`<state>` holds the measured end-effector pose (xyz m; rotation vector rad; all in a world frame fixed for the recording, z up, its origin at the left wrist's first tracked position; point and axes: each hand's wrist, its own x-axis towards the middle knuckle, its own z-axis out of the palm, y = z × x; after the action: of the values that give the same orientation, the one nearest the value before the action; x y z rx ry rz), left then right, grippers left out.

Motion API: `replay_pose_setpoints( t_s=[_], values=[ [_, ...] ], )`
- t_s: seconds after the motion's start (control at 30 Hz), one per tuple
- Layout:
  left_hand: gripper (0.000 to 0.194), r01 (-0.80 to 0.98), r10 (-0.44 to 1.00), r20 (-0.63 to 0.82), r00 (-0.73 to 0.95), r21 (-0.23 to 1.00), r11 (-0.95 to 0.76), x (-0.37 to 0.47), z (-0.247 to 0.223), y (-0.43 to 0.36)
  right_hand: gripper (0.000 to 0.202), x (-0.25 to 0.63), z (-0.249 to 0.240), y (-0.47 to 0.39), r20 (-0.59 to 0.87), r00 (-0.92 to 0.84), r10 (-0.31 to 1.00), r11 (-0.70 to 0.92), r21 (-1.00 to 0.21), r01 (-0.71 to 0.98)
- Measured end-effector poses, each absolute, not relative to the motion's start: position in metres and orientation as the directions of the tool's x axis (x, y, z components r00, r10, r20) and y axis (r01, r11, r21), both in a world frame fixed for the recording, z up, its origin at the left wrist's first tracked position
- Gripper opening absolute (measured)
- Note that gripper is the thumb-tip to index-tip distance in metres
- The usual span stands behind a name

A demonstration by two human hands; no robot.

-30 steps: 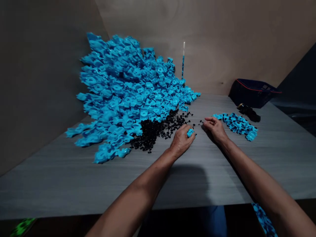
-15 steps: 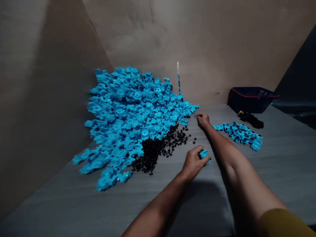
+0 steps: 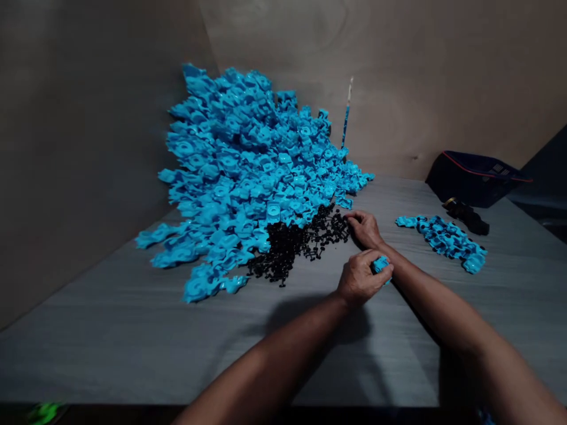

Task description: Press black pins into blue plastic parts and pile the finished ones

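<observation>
Left of and behind the pile of black dumbbell-shaped pieces (image 3: 281,251), the steep heap of blue moulded plastic parts (image 3: 248,159) could, I judge, slide over them if I knocked its edge. The pile looks tangled, so a careless pinch might drag several pieces across the surface (image 3: 133,336). Right of the pile and nearer me, my left grip (image 3: 359,278) is closed around one blue part (image 3: 381,264); a slack thumb could drop it. My right grip (image 3: 365,229) has its fingers curled at the pile's right edge; whether they pinch a piece, I cannot tell. Farther right lies a cluster of blue-and-black parts (image 3: 447,236).
</observation>
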<state>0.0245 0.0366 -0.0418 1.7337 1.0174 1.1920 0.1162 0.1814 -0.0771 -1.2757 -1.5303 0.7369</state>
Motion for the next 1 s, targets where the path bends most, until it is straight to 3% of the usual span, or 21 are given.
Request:
replay_pose_setpoints(
  t_s=[0.1, 0.23, 0.33, 0.5, 0.67, 0.8, 1.0],
  values=[
    [0.011, 0.069, 0.966, 0.214, 0.142, 0.972, -0.225, 0.020, -0.042, 0.035, 0.028, 0.095, -0.068, 0.175, 0.285, 0.048, 0.957, 0.263, -0.929, 0.258],
    [0.031, -0.172, 0.997, 0.000, 0.081, 0.985, 0.014, 0.013, -0.041, 0.037, 0.037, 0.102, -0.055, 0.161, 0.274, 0.128, 0.953, 0.255, -0.956, 0.143],
    [0.036, -0.210, 0.996, -0.040, 0.082, 0.976, 0.057, 0.012, -0.041, 0.041, 0.042, 0.123, -0.055, 0.142, 0.239, 0.163, 0.957, 0.224, -0.969, 0.109],
    [0.042, -0.243, 0.991, -0.080, 0.111, 0.964, 0.105, 0.015, -0.042, 0.046, 0.031, 0.131, -0.061, 0.122, 0.226, 0.148, 0.963, 0.206, -0.969, 0.138],
    [0.033, -0.228, 0.992, -0.064, 0.110, 0.970, 0.088, 0.022, -0.048, 0.045, 0.029, 0.128, -0.049, 0.137, 0.297, 0.116, 0.948, 0.270, -0.941, 0.203],
    [0.024, -0.170, 0.988, -0.026, 0.153, 0.984, 0.052, 0.027, -0.056, 0.044, 0.018, 0.114, -0.002, 0.191, 0.439, 0.066, 0.896, 0.399, -0.862, 0.313],
    [0.019, -0.102, 0.977, -0.006, 0.215, 0.994, 0.028, 0.024, -0.067, 0.036, 0.013, 0.014, 0.102, 0.304, 0.592, -0.217, 0.776, 0.616, -0.638, 0.463]
  ],
)
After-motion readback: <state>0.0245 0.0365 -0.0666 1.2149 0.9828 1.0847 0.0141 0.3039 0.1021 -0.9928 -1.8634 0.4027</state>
